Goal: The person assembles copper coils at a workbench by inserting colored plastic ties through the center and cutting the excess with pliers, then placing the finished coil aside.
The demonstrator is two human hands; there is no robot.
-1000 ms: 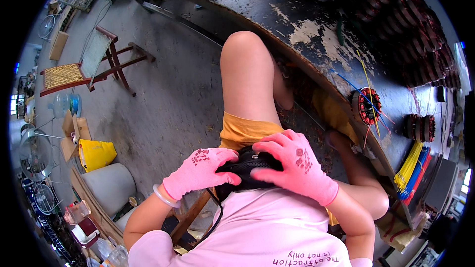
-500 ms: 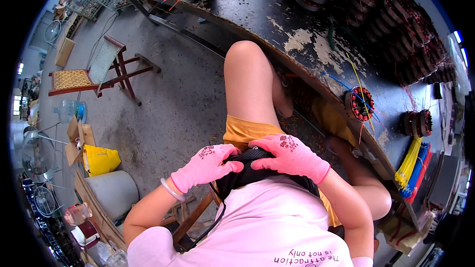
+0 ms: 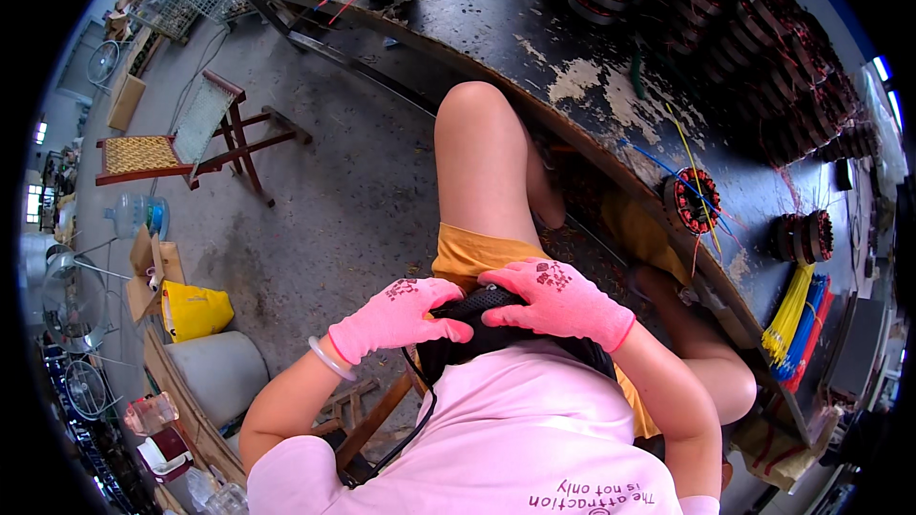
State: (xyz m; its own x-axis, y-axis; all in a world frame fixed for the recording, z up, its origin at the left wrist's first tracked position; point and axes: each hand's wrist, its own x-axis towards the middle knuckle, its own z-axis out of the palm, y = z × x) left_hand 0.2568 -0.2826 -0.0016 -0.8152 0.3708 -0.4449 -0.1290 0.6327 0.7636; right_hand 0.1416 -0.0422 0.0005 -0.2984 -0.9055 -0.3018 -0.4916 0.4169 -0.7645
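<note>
My left hand (image 3: 396, 317) and my right hand (image 3: 563, 300) wear pink gloves with dark prints on their backs. Between them at my waist lies a black mesh-fabric item (image 3: 474, 305), perhaps a pouch, whose full shape is hidden. Each hand is closed on one side of it, thumbs toward me. A thin black cord (image 3: 426, 410) runs down beside my shirt on the left. On the bench to my right stands a single wound stator (image 3: 694, 202), with red coils and blue and yellow leads.
The dark, worn workbench (image 3: 487, 10) runs diagonally along my right. Stacked stators (image 3: 763, 57) crowd its far right, with yellow, blue and red wire bundles (image 3: 797, 329) nearer. On the left are a folding chair (image 3: 181, 148), a yellow bag (image 3: 196, 310) and a grey drum (image 3: 219, 374).
Almost everything holds still. The view has shifted very slightly, and both hands keep their grip on the black item.
</note>
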